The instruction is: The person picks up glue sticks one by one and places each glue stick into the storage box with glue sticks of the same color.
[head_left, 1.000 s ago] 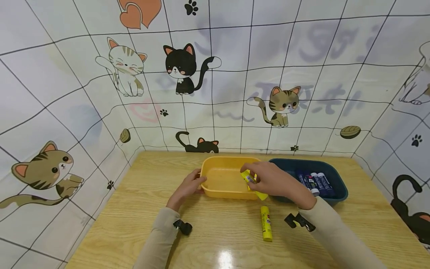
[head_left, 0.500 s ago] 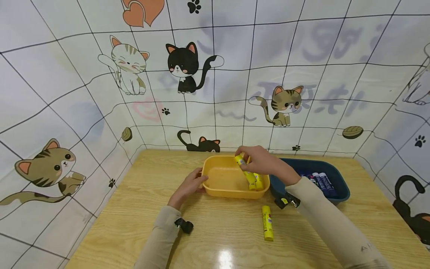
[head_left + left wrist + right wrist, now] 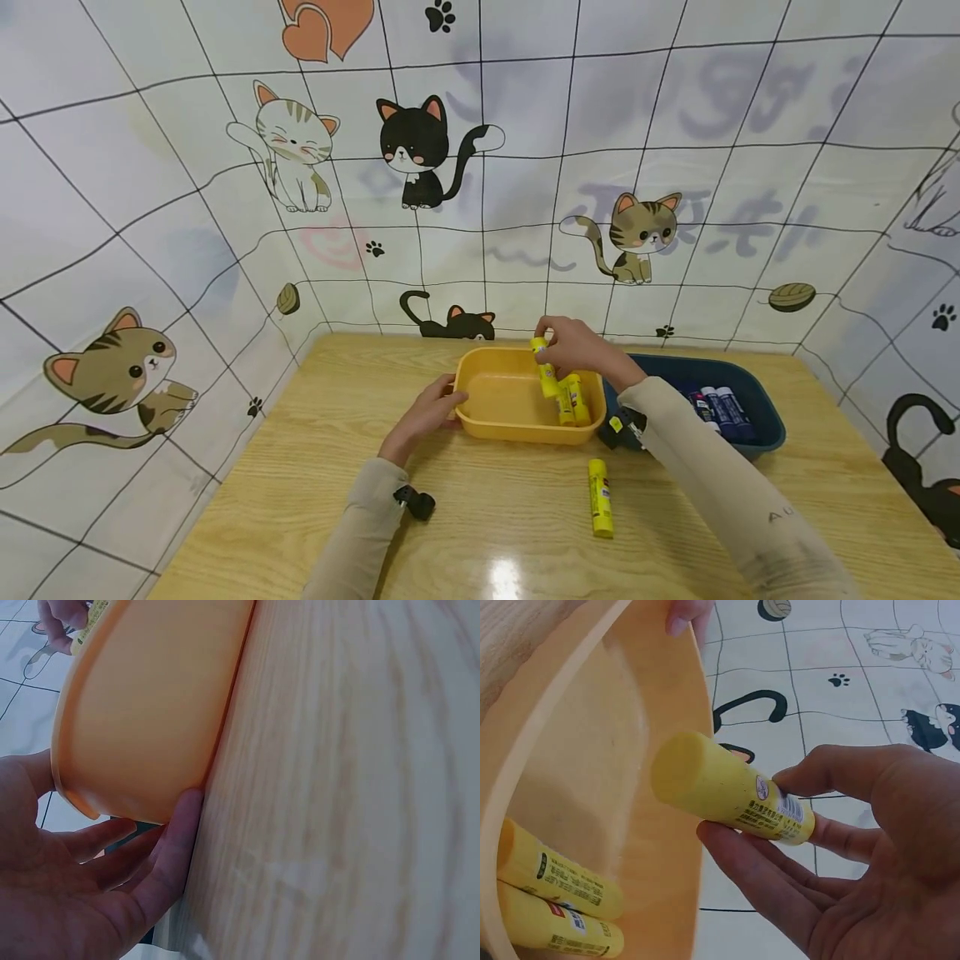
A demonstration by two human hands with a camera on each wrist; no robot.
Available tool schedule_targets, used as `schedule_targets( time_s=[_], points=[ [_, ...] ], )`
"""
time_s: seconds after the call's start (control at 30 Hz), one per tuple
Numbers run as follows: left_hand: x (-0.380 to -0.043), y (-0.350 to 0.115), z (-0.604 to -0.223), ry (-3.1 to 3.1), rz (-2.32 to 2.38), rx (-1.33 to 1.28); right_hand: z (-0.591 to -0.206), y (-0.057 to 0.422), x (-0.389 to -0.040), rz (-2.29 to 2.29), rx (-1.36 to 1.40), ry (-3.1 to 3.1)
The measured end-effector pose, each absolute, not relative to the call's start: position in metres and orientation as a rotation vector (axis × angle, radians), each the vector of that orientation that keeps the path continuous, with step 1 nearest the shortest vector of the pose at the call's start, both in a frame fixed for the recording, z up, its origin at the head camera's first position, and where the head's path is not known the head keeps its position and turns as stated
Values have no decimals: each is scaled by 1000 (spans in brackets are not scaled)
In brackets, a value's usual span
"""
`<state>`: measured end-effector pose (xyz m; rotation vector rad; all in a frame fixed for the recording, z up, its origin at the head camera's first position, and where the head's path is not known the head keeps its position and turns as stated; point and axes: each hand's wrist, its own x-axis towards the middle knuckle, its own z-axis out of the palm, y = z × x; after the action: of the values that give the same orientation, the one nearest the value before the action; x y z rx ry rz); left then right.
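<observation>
My right hand pinches a yellow glue stick between thumb and fingers above the right part of a yellow plastic tray. In the right wrist view this glue stick is tilted, one end pointing toward the tray. Two more yellow glue sticks lie side by side inside the tray at its right end. My left hand holds the tray's left end, thumb at the rim and fingers against the outer wall, as the left wrist view shows. Another yellow glue stick lies on the table in front.
A dark blue tray stands close against the yellow tray's right side. Inside it lie several dark blue glue sticks, some with white caps. Behind the wooden table hangs a cat-patterned cloth.
My right hand has lifted the glue stick up and back over the tray, turning it more upright. Two glue sticks inside the tray now show. My left hand keeps its hold.
</observation>
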<state>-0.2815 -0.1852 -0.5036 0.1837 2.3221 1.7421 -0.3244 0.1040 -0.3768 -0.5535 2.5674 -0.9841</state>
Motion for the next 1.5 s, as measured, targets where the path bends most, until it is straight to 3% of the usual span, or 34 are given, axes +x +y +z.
schedule_targets(
  time_s=[0.8, 1.5],
  points=[
    [-282, -186, -503, 2316, 1757, 170, -401, 92, -351, -831, -271, 2508],
    [-279, -184, -499, 2308, 1755, 181, -415, 93, -354, -664, -259, 2564]
  ],
)
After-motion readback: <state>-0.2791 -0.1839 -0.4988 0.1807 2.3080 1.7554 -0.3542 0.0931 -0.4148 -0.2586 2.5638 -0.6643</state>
